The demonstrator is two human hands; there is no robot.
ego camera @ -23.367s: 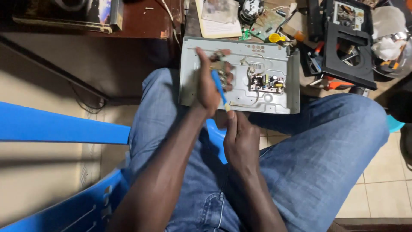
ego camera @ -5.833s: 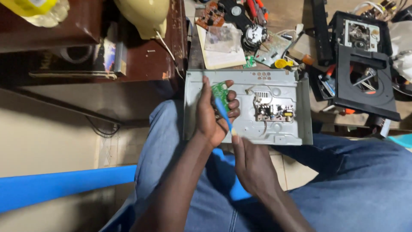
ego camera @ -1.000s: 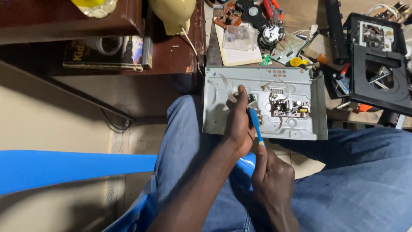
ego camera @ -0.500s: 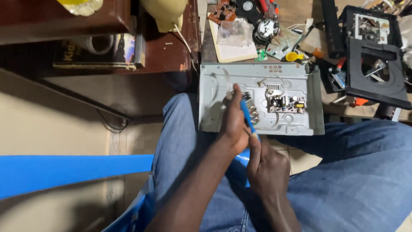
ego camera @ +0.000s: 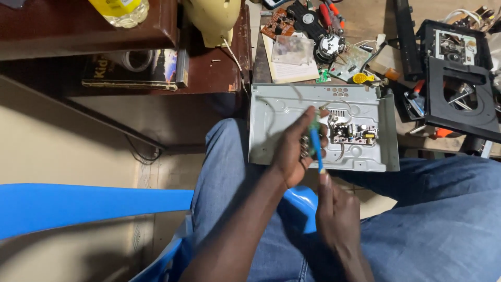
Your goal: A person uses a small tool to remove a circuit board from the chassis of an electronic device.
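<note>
A grey metal chassis (ego camera: 271,120) rests across my knees, with a small power board (ego camera: 355,134) fixed inside it. My left hand (ego camera: 295,151) is raised over the chassis and shut on a small green circuit board (ego camera: 314,124). My right hand (ego camera: 338,219) is below it, gripping a blue-handled tool (ego camera: 316,150). The tool's shaft points up against the board in my left hand. Thin wires (ego camera: 342,151) run from the chassis toward the held board.
A dark wooden table (ego camera: 209,73) at the left holds a book (ego camera: 130,70) and a cream object (ego camera: 214,18). Loose circuit boards, tools and a black disc tray (ego camera: 459,99) lie beyond and to the right. A blue plastic chair (ego camera: 78,209) is under me.
Both hands keep their hold, with the tool still against the small board. Only my view has shifted slightly over the chassis.
</note>
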